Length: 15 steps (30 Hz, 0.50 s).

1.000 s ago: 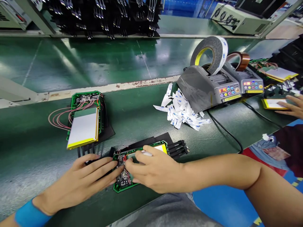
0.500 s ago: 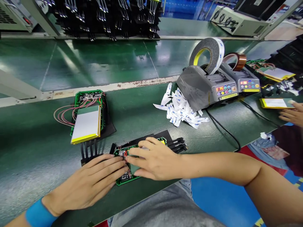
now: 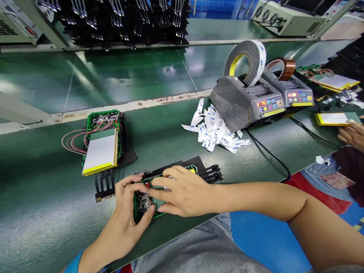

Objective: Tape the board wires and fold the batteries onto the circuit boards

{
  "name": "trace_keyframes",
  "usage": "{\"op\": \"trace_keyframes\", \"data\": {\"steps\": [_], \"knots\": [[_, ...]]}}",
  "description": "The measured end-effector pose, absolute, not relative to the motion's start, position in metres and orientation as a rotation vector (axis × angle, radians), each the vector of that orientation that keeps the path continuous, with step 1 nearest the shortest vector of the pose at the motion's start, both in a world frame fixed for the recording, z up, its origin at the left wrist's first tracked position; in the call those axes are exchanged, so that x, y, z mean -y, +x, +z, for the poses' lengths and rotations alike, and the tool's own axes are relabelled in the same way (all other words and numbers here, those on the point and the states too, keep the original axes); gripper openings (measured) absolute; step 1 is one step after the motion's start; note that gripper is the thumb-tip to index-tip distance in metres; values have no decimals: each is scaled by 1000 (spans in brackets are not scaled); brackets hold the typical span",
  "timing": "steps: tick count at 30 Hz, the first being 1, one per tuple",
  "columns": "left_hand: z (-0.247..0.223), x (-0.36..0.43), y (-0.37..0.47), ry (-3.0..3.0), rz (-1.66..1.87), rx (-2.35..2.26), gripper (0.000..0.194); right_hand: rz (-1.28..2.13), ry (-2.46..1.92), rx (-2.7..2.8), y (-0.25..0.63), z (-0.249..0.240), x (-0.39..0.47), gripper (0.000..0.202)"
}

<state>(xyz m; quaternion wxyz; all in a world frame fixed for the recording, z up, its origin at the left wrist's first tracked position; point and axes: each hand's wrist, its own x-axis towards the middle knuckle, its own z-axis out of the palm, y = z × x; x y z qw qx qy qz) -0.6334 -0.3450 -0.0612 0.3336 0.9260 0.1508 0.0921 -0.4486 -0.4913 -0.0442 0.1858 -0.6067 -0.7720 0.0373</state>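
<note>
1. Left hand (image 3: 129,206) curls around the left end of a green circuit board (image 3: 143,203), fingers clamped on its edge.
2. Right hand (image 3: 182,191) lies flat on the board, fingers spread and pressing.
3. The board sits at the near edge of a green bench (image 3: 159,129), tape dispensers (image 3: 250,100) beyond.

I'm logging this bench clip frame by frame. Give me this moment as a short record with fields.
left hand: left hand grips the near end of the green circuit board
right hand: right hand lies flat on the same board
second board: board with battery pack at left, pink wires looped beside it
tape dispensers: two grey tape dispensers at right
liner strips: white liner strips piled in front
other person: co-worker's hand at right edge
</note>
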Motion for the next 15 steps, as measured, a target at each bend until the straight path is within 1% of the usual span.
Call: {"op": "trace_keyframes", "data": {"steps": [6,11,13,15], "knots": [[-73,351,-632,2232,310,-511,17,132,-1685,2157,-445,-44,491,41],[-73,349,-632,2242,253,-491,19,191,-1684,2115,-446,-43,489,39],[-73,348,-632,2258,244,-497,21,263,-1671,2052,-439,-39,492,41],[-75,346,-633,2289,239,-493,22,368,-1694,1882,-426,-33,499,48]]}}
